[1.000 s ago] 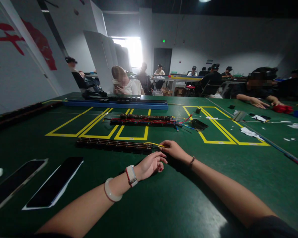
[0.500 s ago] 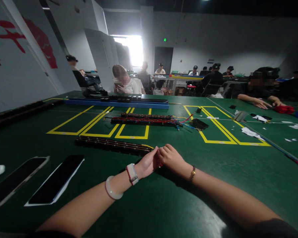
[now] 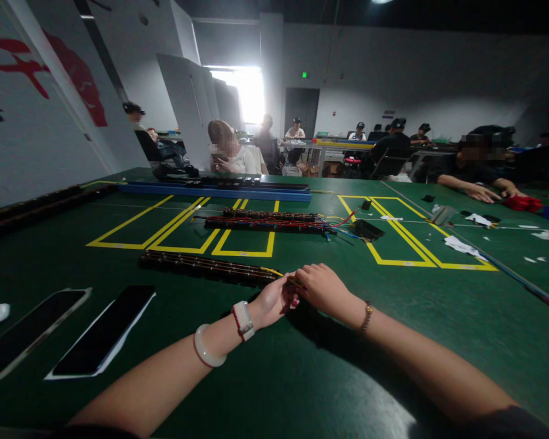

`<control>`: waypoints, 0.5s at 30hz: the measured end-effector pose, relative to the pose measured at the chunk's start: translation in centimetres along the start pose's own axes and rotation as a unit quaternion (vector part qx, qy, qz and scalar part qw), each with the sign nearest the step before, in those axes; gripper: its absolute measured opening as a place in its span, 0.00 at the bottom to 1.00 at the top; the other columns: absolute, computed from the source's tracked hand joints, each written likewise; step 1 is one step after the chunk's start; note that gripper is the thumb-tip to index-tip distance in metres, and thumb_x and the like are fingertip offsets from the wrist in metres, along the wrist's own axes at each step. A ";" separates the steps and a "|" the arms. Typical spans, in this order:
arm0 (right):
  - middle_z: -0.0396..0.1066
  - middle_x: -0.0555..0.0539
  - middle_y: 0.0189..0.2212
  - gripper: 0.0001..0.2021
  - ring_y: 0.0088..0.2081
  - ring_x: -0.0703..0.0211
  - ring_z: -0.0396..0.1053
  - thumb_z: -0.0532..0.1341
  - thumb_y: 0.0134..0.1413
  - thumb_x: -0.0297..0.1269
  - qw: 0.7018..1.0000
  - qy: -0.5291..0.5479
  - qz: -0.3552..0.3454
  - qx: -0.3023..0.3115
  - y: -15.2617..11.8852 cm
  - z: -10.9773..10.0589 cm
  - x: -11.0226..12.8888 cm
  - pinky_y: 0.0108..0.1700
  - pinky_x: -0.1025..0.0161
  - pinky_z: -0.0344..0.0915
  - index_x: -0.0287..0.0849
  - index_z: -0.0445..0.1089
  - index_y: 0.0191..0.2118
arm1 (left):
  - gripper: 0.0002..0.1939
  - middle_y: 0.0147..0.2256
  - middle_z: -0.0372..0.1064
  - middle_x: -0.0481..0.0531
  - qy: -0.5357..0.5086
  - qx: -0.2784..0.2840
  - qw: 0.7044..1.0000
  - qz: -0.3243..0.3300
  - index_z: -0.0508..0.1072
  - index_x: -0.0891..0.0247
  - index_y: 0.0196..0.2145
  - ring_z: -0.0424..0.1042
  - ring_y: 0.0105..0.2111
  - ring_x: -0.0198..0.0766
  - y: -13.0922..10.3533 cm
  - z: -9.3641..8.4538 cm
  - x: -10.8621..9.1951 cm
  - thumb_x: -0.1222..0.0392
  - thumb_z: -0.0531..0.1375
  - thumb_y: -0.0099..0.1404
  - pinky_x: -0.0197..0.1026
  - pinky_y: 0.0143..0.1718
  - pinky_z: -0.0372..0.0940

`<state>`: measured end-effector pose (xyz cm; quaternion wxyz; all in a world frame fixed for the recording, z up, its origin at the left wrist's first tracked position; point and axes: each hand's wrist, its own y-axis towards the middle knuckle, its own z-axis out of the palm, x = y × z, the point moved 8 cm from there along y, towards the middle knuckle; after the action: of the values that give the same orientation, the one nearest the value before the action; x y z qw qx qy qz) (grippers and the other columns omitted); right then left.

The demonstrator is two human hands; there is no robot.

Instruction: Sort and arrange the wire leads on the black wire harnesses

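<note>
A long black strip with thin copper-coloured lines along it lies in front of me, its right end by my fingers. From that end a yellow wire runs into my hands. My left hand is closed on the wire near the strip's end, palm partly turned up. Touching it from the right, my right hand pinches the wire with bent fingers. The wire's tip is hidden between the fingers.
Behind the strip lies a wired black assembly with red and blue wires. Two phones rest at the left. A long blue tray stands farther back. Paper scraps lie at the right, near a co-worker's hands.
My right hand has shifted slightly right and turned, opening a small gap where the wire shows between the hands. My left hand and the strip stay nearly in place.
</note>
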<state>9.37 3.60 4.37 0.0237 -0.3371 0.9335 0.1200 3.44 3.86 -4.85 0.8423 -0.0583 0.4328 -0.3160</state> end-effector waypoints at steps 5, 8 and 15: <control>0.71 0.46 0.32 0.06 0.32 0.59 0.68 0.57 0.59 0.30 1.000 0.007 -0.005 0.007 0.3 0.6 -0.5 0.34 0.62 0.54 0.41 0.69 0.41 | 0.15 0.25 0.66 0.48 0.029 0.010 0.999 0.039 0.65 0.64 0.34 0.64 0.22 0.30 0.0 0.2 -0.1 0.51 0.47 0.69 0.34 0.25 0.58; 0.69 0.44 0.35 0.13 0.34 0.58 0.67 0.58 0.59 0.32 1.000 -0.005 -0.005 -0.016 0.6 0.4 -1.2 0.36 0.62 0.54 0.43 0.68 0.49 | 0.09 0.30 0.68 0.50 0.066 0.025 0.995 0.064 0.64 0.65 0.36 0.68 0.25 0.31 -0.1 0.5 -0.1 0.56 0.51 0.68 0.35 0.28 0.61; 0.68 0.41 0.38 0.18 0.38 0.54 0.65 0.57 0.59 0.33 0.999 -0.040 -0.036 -0.004 1.5 3.4 -2.2 0.39 0.59 0.55 0.41 0.65 0.55 | 0.06 0.29 0.68 0.49 0.125 0.059 0.990 0.033 0.56 0.62 0.39 0.71 0.25 0.32 -0.8 1.4 0.4 0.58 0.50 0.69 0.35 0.28 0.62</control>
<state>9.96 6.90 1.64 0.0638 -0.3651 0.9187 0.1362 4.34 2.77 -4.00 0.7935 0.0459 0.5166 -0.3183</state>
